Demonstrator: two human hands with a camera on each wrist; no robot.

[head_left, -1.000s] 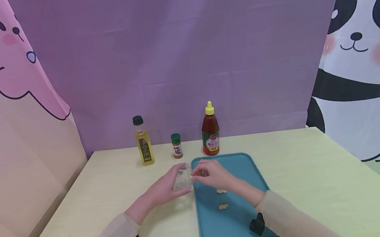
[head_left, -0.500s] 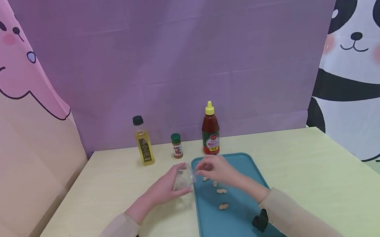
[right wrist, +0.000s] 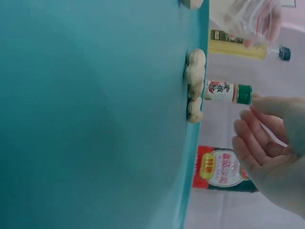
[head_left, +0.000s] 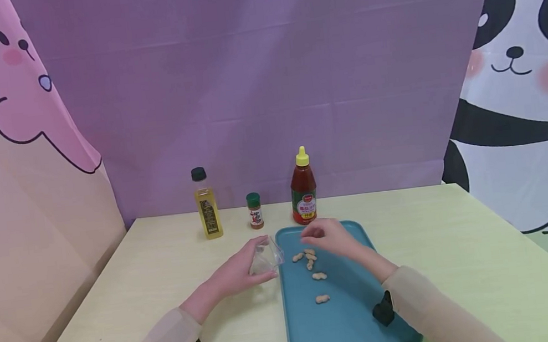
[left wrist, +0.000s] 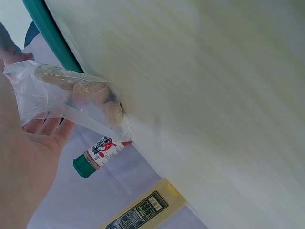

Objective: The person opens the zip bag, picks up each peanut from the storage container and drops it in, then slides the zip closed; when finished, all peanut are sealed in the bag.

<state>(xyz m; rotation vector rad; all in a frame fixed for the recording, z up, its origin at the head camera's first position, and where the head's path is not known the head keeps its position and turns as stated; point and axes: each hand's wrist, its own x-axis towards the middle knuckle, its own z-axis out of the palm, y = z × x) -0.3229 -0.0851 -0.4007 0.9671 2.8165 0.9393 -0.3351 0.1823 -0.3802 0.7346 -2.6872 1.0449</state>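
Observation:
My left hand (head_left: 241, 269) holds a clear plastic bag (head_left: 267, 256) between thumb and fingers, just off the tray's left edge, its mouth toward the tray. In the left wrist view, several peanuts (left wrist: 90, 90) sit inside the bag. On the blue tray (head_left: 350, 319) lie several unshelled peanuts (head_left: 319, 276), some clustered near the bag and others spaced out toward the front. Over the tray's far part hovers my right hand (head_left: 328, 237), fingers loosely bent. Nothing shows between its thumb and fingers in the right wrist view, where a row of peanuts (right wrist: 195, 71) lies beyond.
Along the back of the table stand a yellow oil bottle (head_left: 210, 216), a small green-capped seasoning jar (head_left: 255, 212) and a ketchup bottle (head_left: 303, 190) with a yellow nozzle. The ketchup is close behind the tray's far edge. A purple cloth (head_left: 245, 85) hangs behind the table.
My right hand has drawn back from the bag's mouth to the right across the tray. More peanuts now show on the tray near the bag. The left hand and bag have stayed put.

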